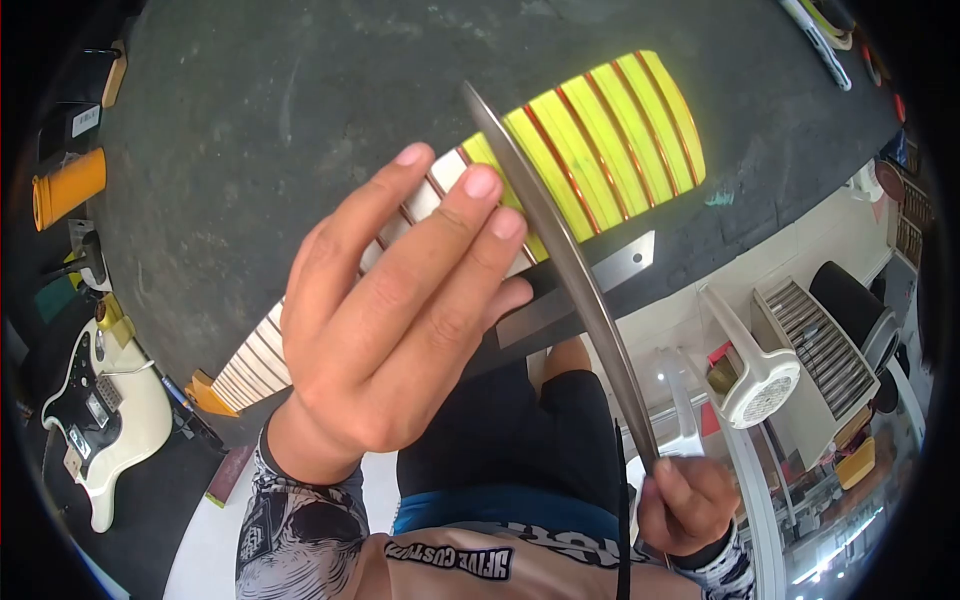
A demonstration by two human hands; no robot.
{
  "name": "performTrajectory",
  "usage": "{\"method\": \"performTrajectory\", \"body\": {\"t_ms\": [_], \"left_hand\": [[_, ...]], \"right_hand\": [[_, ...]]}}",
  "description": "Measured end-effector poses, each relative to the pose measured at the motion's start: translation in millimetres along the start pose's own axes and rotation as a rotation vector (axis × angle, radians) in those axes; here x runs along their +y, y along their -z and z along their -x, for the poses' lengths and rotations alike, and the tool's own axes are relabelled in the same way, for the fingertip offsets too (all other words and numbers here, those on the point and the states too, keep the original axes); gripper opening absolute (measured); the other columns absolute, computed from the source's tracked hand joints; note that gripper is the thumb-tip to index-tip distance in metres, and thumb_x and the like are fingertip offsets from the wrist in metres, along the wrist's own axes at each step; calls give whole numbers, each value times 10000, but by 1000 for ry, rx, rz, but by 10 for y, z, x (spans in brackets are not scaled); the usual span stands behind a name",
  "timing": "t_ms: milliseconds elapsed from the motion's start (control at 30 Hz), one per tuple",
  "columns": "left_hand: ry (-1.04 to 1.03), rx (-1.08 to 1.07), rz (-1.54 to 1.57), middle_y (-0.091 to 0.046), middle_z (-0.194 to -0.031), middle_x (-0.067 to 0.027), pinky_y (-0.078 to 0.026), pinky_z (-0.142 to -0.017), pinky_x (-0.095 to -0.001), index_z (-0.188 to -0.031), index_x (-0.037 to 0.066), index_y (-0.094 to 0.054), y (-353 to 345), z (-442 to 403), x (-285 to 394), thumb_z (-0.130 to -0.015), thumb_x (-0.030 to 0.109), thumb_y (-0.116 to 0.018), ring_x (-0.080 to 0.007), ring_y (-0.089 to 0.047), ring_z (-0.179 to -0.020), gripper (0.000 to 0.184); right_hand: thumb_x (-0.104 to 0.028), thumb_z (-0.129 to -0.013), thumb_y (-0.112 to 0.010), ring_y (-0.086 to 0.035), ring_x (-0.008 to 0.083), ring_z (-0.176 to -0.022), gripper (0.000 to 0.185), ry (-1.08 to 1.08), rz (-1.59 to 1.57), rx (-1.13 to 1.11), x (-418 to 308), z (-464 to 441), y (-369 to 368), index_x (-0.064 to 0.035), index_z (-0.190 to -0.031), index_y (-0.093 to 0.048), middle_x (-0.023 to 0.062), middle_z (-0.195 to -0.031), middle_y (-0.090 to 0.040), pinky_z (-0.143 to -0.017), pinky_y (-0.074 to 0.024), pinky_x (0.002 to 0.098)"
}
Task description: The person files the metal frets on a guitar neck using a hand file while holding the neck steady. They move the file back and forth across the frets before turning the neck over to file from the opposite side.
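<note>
A guitar neck lies diagonally on the dark worktop. Bright yellow tape covers the spaces between copper-coloured frets at its upper right; the spaces toward its lower left are whitish. A long, slightly curved-looking grey file crosses the yellow part. My right hand is closed around the file's near end, low in the view. My left hand lies over the middle of the neck, fingers stretched out, fingertips just left of the file. Whether they touch the file I cannot tell. The neck beneath that palm is hidden.
Along the worktop's near edge lies a flat metal straightedge with a hole, partly under the file. A white electric guitar body is at left, near a yellow-orange item. A white handled device stands at lower right beside a slatted box.
</note>
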State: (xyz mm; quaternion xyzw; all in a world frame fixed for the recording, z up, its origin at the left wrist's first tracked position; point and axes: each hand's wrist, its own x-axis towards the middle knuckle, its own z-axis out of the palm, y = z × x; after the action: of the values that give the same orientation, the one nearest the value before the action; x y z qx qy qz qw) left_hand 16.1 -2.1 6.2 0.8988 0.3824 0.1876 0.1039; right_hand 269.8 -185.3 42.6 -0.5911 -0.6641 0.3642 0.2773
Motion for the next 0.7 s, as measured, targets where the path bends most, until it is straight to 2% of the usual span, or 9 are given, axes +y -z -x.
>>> {"method": "performTrajectory", "body": {"t_ms": [133, 200, 300, 400, 533, 700], "left_hand": [[1, 33, 10, -703, -1178, -161, -546, -943, -440, -1175, 17, -712, -12, -2, -15, -731, 176, -829, -385, -658, -1130, 485], [-17, 55, 20, -705, -1171, -165, -544, -944, -444, -1171, 14, -713, -32, -1, -29, -729, 172, -829, -385, -661, -1123, 484], [-48, 86, 28, -707, -1169, -168, -542, -944, -447, -1164, 12, -716, -60, 19, -61, -728, 162, -830, -385, -665, -1116, 475], [-74, 120, 25, -708, -1171, -166, -542, -946, -428, -1148, 64, -741, -79, 46, -103, -713, 120, -830, -378, -667, -1116, 448], [-110, 137, -31, -710, -1174, -159, -545, -942, -410, -1113, 124, -772, -91, 75, -88, -695, 82, -826, -366, -670, -1109, 423], [-161, 151, -60, -709, -1171, -170, -550, -941, -411, -1105, 113, -775, -87, 85, -122, -693, 59, -817, -366, -671, -1103, 418]], "right_hand": [[63, -731, -699, -624, 204, -554, 570, -72, -24, -86, -177, -905, -154, -23, -1293, -652, 70, -738, -646, -502, -515, 305], [65, -782, -690, -625, 177, -550, 482, -26, -123, 29, -80, -1036, -251, -4, -1258, -668, 83, -702, -661, -518, -488, 275], [65, -776, -695, -617, 188, -525, 465, -48, -244, 73, 18, -800, -226, -2, -1235, -683, 94, -685, -657, -513, -492, 278], [50, -756, -700, -601, 199, -491, 424, -121, -344, 96, 156, -286, -135, -1, -1176, -712, 98, -661, -646, -490, -482, 281], [45, -737, -690, -595, 199, -484, 446, -51, -246, 89, 301, 229, -129, -22, -1178, -703, 102, -674, -650, -473, -478, 286], [40, -716, -686, -601, 192, -479, 502, 9, -127, 79, 359, 493, -181, -40, -1211, -679, 102, -682, -655, -480, -505, 289]]}}
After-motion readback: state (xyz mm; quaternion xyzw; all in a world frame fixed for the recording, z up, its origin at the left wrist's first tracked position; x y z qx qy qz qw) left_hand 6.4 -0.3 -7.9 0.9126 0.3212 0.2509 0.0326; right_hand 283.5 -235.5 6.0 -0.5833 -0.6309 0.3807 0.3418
